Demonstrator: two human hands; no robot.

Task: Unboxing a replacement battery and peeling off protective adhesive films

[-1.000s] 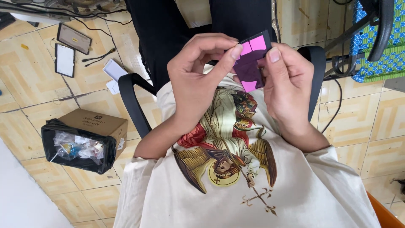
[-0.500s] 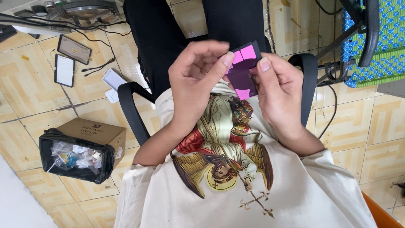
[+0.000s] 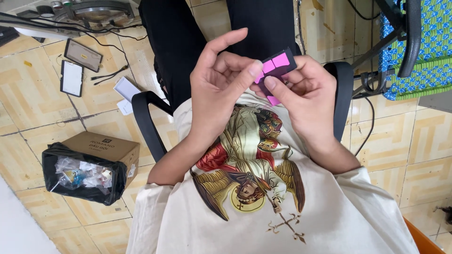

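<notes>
your left hand and right hand meet above your lap, both closed on a small black puzzle with pink faces. your left thumb presses its near edge while the index finger sticks up free; your right thumb lies across its lower side, fingers curled behind. the puzzle sits between the two thumbs, over your dark trousers and just above your printed shirt. the chair's armrest curves at your left; a box lined with a black bag stands on the tiled floor.
</notes>
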